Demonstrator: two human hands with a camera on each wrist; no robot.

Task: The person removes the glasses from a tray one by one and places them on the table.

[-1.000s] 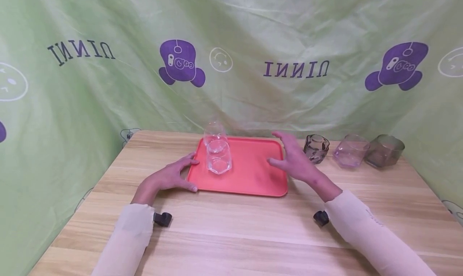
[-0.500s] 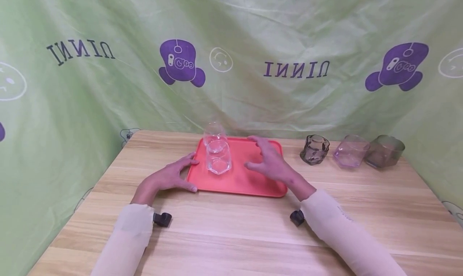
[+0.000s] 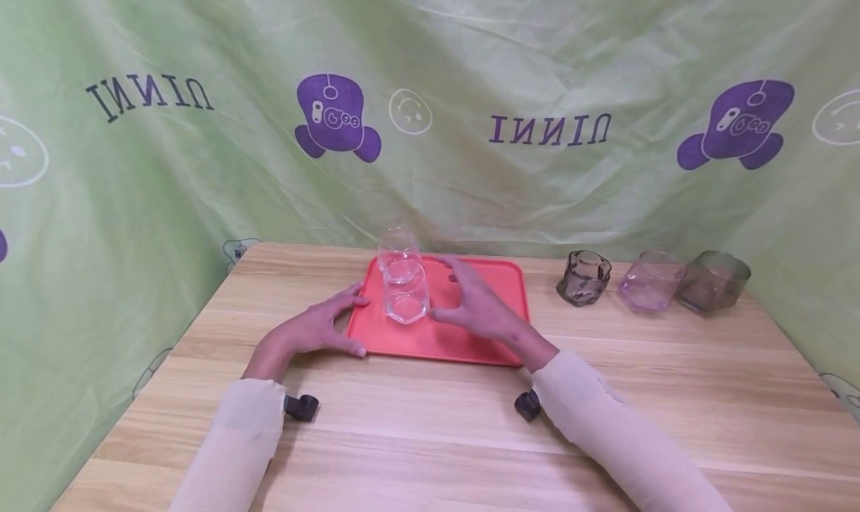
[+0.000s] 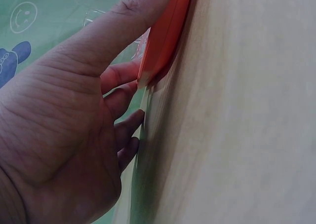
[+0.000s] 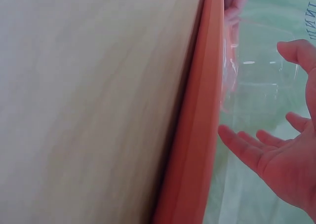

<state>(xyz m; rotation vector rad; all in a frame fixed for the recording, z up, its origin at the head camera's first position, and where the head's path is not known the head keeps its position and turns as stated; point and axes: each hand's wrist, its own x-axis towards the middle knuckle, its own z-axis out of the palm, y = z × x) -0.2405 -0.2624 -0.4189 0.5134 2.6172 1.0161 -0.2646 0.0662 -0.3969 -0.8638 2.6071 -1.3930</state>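
Observation:
A red tray lies on the wooden table. Two clear glasses stand at its left side, a front glass and a rear glass partly hidden behind it. My left hand holds the tray's front left corner, thumb along the front edge and fingertips on the left rim; the left wrist view shows the thumb against the orange-red edge. Over the tray, my right hand has thumb and fingers spread, its thumb tip close to the front glass. From the right wrist, the hand holds nothing.
Right of the tray stand a dark faceted glass, a pale purple glass and a smoky grey glass in a row. A green printed curtain hangs close behind the table.
My right hand has moved left, from the tray's right edge beside the dark glass to the front clear glass, fingers still spread. My left hand and the tray have stayed put.

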